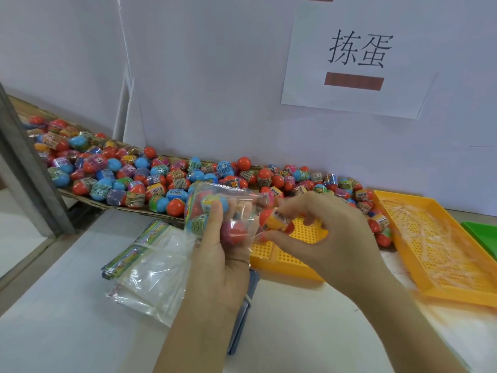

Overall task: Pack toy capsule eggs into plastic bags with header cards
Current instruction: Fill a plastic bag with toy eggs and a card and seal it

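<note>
From my remote seat I see the left hand (pixel 220 265) in the middle of the view, raised above the white table (pixel 67 332). Its fingers curl round a clear plastic bag (pixel 215 208) and grip it from below and behind. The bag already holds several capsule eggs, a blue one and a red one among them, and its mouth faces right.

The right hand (pixel 330 238) is just beside that mouth. Its thumb and fingertips pinch a single capsule egg (pixel 277 220), orange-red with a yellow printed band, which sits right at the bag's opening. I cannot tell whether it is already past the rim.

Along the far wall a long pile of loose capsule eggs (pixel 166 179), red and blue with printed sleeves, lies on a strip of cardboard (pixel 88 200). On the table to the left of the hands is a stack of empty bags (pixel 150 267) with header cards (pixel 126 258) at their far-left ends. A yellow perforated tray (pixel 285 261) lies under the hands, a larger yellow tray (pixel 443 254) lies to the right, and a green tray (pixel 484 235) shows at the right edge. A paper sign (pixel 357 63) with two Chinese characters hangs on the wall.
</note>
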The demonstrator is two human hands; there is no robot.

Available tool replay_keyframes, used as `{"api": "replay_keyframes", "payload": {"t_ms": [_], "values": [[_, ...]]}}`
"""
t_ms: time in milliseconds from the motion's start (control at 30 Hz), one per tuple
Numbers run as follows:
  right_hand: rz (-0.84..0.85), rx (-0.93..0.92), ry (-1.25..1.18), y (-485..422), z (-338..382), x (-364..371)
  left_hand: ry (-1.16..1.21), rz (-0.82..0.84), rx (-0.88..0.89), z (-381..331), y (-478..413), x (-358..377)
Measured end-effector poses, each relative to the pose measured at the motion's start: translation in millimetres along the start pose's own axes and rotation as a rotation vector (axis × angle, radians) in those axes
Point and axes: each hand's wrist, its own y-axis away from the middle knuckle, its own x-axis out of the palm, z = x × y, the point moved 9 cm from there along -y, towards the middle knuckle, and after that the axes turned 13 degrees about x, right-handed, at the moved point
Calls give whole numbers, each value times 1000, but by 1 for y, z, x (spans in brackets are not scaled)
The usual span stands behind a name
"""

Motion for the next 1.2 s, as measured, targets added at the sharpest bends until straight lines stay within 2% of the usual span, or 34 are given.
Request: {"api": "replay_keyframes", "payload": {"t_ms": [67, 133, 233, 333, 533, 700, 1067, 1133, 1200], "values": [[2, -24, 170, 0, 3, 5, 26, 14, 1, 1, 0, 2], [12, -28, 208, 1, 4, 9, 23, 29, 0, 3, 2, 5], [7, 1, 144, 2, 4, 12, -11, 24, 11, 4, 4, 4], [-92, 28, 81, 3, 4, 9, -26, 24, 11, 5, 6, 5], [-246, -25, 121, 7, 6, 7, -68, 18, -34, 15, 11, 3], [-163, -74, 193, 9, 9, 15, -105, 34, -46, 17, 11, 3], [-222, -78, 299, 11, 3, 13, -147, 29, -55, 25, 14, 0], [-225, -48, 241, 11, 2, 10, -150, 30, -50, 24, 13, -1], [-270, 84, -73, 13, -8, -4, -116, 7, -50, 23, 11, -1]]}}
